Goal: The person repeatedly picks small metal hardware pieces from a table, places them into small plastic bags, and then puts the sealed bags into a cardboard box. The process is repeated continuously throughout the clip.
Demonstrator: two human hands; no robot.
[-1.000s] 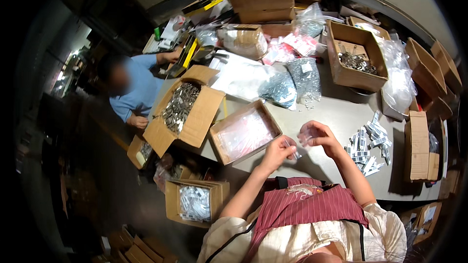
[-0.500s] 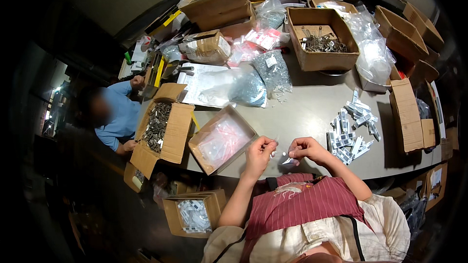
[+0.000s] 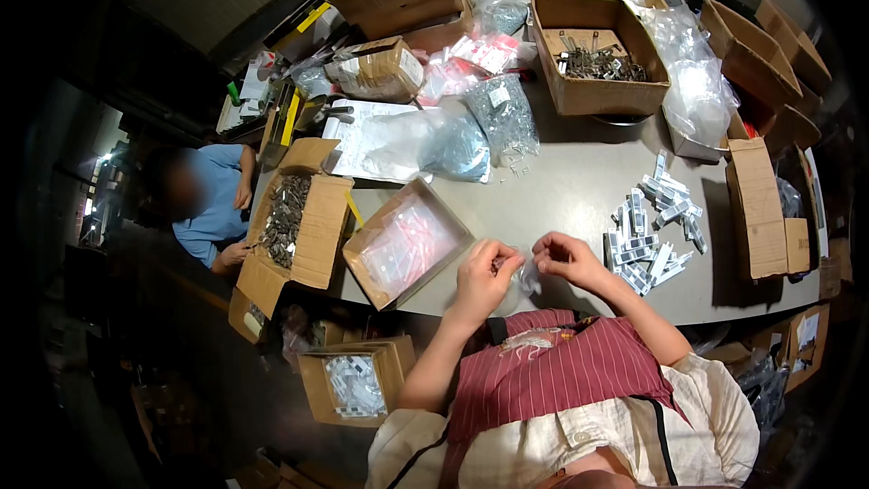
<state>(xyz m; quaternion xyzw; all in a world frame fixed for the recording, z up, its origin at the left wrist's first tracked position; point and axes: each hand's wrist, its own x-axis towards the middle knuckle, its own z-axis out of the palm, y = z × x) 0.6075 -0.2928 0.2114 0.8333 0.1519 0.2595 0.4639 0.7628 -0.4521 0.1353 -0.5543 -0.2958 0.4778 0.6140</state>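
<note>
Just over the table's near edge, my left hand (image 3: 489,279) is closed, with thumb and fingers pinching a small clear plastic bag (image 3: 527,281). The bag hangs between my two hands and looks blurred, so its contents do not show. My right hand (image 3: 572,263) is on the bag's right side, fingers curled toward the thumb; what lies between its fingertips is too small to make out. To the left of my hands stands an open carton (image 3: 362,263) of flat clear bags with red print (image 3: 407,240). Right of them lies a pile of grey-white hinge-like parts (image 3: 638,249).
A carton of dark metal parts (image 3: 288,226) stands at the left, beside a co-worker in blue (image 3: 213,204). Bags of small screws (image 3: 502,118) lie farther back, near a carton of metal pieces (image 3: 602,95). A box of wrapped parts (image 3: 355,385) stands below the table at left.
The small bag has swung up and is less distinct; a white piece seen at it earlier no longer shows. My right fingers have shifted slightly. The co-worker's upper hand has come down.
</note>
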